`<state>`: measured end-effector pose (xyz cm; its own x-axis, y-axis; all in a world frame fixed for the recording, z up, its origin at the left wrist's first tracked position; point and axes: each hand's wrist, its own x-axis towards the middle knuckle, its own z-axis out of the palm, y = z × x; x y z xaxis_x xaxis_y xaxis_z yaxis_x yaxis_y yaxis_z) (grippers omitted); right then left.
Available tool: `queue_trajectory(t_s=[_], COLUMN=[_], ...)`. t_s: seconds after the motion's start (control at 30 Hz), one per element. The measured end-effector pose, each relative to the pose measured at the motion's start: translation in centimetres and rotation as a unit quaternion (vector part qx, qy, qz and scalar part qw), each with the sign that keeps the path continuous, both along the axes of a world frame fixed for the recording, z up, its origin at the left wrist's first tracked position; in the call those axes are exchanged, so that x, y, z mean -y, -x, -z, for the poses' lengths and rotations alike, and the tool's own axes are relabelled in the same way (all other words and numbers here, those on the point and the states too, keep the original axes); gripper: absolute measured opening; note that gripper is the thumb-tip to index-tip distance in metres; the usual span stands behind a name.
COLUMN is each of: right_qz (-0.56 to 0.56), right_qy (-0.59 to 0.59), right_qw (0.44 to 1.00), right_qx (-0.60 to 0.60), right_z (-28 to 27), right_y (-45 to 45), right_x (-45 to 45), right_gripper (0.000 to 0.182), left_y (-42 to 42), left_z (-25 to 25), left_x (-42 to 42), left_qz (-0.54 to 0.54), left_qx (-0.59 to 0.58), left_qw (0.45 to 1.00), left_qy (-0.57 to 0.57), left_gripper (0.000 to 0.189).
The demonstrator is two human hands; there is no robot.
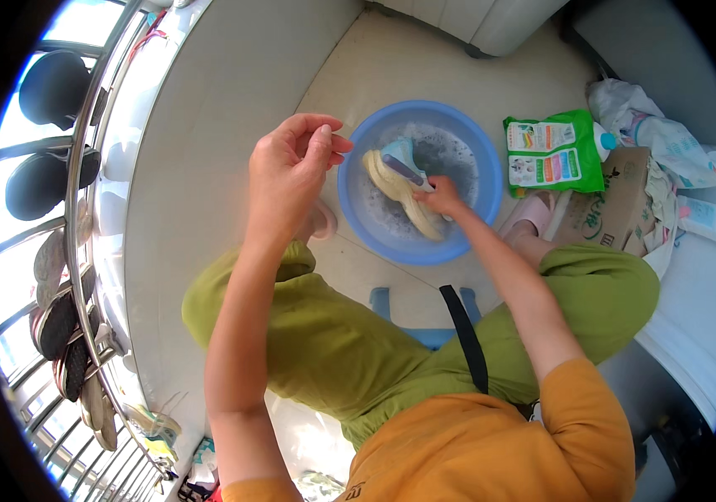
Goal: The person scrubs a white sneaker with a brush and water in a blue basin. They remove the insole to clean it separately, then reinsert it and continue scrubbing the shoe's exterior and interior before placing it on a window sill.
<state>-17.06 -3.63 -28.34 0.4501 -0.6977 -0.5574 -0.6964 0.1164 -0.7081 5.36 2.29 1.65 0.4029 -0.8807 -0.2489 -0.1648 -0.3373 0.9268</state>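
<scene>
A round blue plastic basin [345, 182] stands on the floor between my feet, holding foamy water. In it lies a shoe with its cream-coloured sole [385, 179] facing up and part of its light blue upper [400, 150] showing. My right hand [439, 196] is closed around a scrubbing brush [407, 172] with a grey and white handle, over the sole; its bristles are hidden. Left of the basin and raised above its rim, my left hand [301, 150] has its fingers curled and thumb near them, with nothing seen in it.
A green detergent bag [552, 154], a white bottle with a blue cap [604, 141] and a cardboard box [609, 207] are right of the basin. A blue stool [430, 337] is under me. Several shoes [57, 326] rest on a metal rack [74, 182] at far left.
</scene>
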Motion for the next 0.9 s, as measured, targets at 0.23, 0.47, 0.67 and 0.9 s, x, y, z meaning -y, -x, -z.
queue_trajectory(t_s=[0.23, 0.47, 0.67, 0.9], right_qz=[0.123, 0.285, 0.301, 0.188], right_qy=[-0.227, -0.468, -0.511, -0.542], right_qw=[0.955, 0.781, 0.758, 0.783], right_qx=[0.150, 0.300, 0.272, 0.240], right_z=[-4.5, -6.8, -10.6, -16.3], right_y=[1.9, 3.1, 3.9, 3.2], right_x=[2.3, 2.3, 3.0, 3.4], right_gripper=[0.041, 0.031, 0.025, 0.019], left_y=[1.4, 1.7, 4.6, 7.4], left_z=[4.1, 7.5, 4.4, 1.0], left_x=[-2.0, -3.9, -4.9, -3.2], left_qz=[0.048, 0.150, 0.407, 0.424], left_qx=[0.131, 0.207, 0.378, 0.233], left_qw=[0.985, 0.966, 0.831, 0.855], left_qy=[-0.096, -0.045, 0.013, 0.185], left_gripper=[0.025, 0.055, 0.111, 0.119])
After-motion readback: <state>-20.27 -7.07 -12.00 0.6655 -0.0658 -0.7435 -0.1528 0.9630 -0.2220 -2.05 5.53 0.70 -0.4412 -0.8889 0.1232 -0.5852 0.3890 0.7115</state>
